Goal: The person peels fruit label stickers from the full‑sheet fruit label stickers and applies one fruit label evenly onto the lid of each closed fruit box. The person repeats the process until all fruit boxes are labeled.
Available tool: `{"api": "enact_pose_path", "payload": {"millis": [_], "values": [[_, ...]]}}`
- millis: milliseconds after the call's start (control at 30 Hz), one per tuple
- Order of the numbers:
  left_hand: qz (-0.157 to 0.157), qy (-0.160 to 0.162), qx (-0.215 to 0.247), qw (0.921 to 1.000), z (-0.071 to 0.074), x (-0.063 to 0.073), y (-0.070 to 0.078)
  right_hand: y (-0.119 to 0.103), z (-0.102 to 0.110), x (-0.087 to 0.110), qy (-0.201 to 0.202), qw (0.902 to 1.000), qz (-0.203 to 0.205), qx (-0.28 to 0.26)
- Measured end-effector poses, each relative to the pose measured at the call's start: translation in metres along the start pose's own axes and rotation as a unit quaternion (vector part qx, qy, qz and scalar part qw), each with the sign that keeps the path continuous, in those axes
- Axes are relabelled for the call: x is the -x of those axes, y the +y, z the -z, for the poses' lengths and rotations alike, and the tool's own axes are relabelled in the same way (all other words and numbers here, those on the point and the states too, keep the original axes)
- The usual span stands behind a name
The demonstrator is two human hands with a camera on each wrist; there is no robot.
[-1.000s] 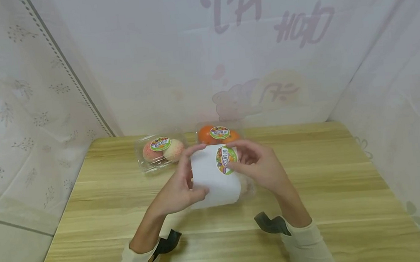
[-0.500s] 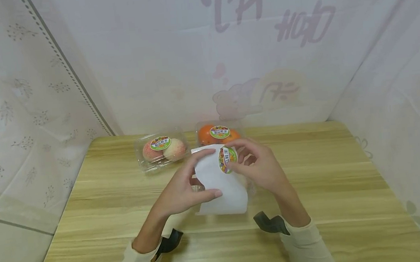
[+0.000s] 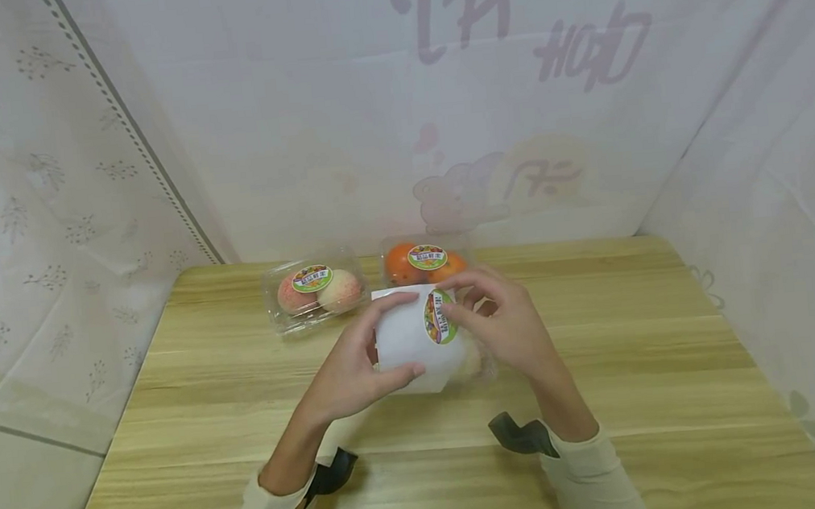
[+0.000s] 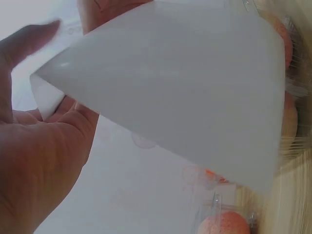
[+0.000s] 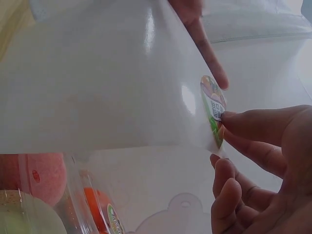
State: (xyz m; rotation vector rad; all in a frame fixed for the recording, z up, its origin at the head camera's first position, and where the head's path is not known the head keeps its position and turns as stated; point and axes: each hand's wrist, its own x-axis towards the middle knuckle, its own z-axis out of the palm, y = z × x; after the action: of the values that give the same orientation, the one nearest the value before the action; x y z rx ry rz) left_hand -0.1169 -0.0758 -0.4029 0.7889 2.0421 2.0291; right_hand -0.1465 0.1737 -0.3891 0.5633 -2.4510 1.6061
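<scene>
A white sheet of backing paper (image 3: 404, 344) is held up between both hands, above the middle of the table. Near its upper right edge is an oval fruit label sticker (image 3: 439, 324), green-rimmed and printed with fruit. My left hand (image 3: 345, 377) holds the sheet from the left, thumb and index finger in front of it. In the left wrist view the paper (image 4: 195, 83) bends, one corner folded near the palm. My right hand (image 3: 516, 334) pinches the sticker's edge between thumb and index finger. In the right wrist view the sticker (image 5: 212, 107) still lies along the curved sheet.
Behind the hands stand a clear box of peaches (image 3: 339, 291) and a clear box of orange fruit (image 3: 402, 264), both with oval labels on their lids. Another clear box (image 3: 486, 365) is partly hidden beneath the paper. A printed cloth (image 3: 281, 136) hangs behind the wooden table (image 3: 641, 347).
The sheet's lower end has swung down and back up, bending differently. The left hand has moved slightly right along the sheet. The right hand keeps its pinch at the sticker.
</scene>
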Motion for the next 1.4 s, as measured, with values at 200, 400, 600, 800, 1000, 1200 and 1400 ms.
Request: {"api": "enact_pose_path", "payload": {"millis": [200,400,600,800,1000,1200,1400], "values": [[0.011,-0.008,0.024,0.9996,-0.0007,0.0005,-0.0001,0.0003,-0.0002,0.0008,-0.001,0.9999,0.014,-0.007],[0.016,-0.002,0.011,0.9998,-0.0006,0.0021,-0.0004,0.0005,-0.001,0.0008,-0.004,0.9995,0.029,-0.01],[0.018,-0.003,0.019,0.9997,-0.0003,0.0022,0.0002,0.0023,-0.0023,0.0,0.006,0.9989,0.044,-0.012],[0.027,-0.003,0.029,0.9992,-0.0003,0.002,0.0012,0.0055,-0.0031,-0.001,0.02,0.9983,0.054,-0.008],[0.028,-0.001,0.03,0.9992,-0.0003,0.002,-0.0007,0.0052,-0.0036,0.0004,0.029,0.9987,0.041,0.001],[0.029,0.003,0.039,0.9988,-0.0009,0.0025,-0.0033,0.0045,-0.0029,0.0,0.027,0.9989,0.038,0.004],[0.028,0.005,0.037,0.9989,-0.0016,0.0027,-0.0045,0.004,-0.0029,-0.0001,0.022,0.9988,0.044,0.001]]}}
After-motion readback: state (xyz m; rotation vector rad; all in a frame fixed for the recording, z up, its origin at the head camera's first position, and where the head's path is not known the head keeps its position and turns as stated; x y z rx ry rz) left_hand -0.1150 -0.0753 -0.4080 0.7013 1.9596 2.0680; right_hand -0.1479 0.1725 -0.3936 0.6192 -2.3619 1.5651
